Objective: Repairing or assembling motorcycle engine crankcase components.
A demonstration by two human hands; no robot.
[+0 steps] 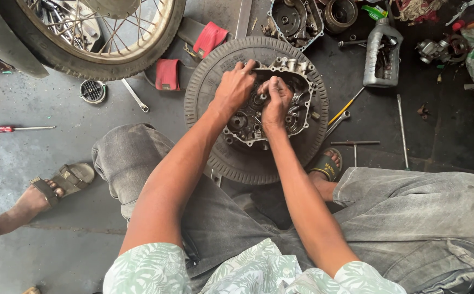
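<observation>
In the head view, both hands are at work inside an open engine case [264, 103] that lies on a round tyre [204, 98] on the floor, between the person's knees. The left hand [234, 87] presses down on the case's upper left part, and the right hand [275, 103], just beside it, pinches a small part among the gears. The step looks like seating a small part, which calls for steady fingertip pressure.

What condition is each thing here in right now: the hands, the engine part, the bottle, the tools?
Left hand: resting on the engine case, fingers curled.
Right hand: pressing into the case.
Engine case: open, gears exposed, lying on a tyre.
Grey bottle: lying down, side cut open.
Red screwdriver: lying loose, untouched.
</observation>
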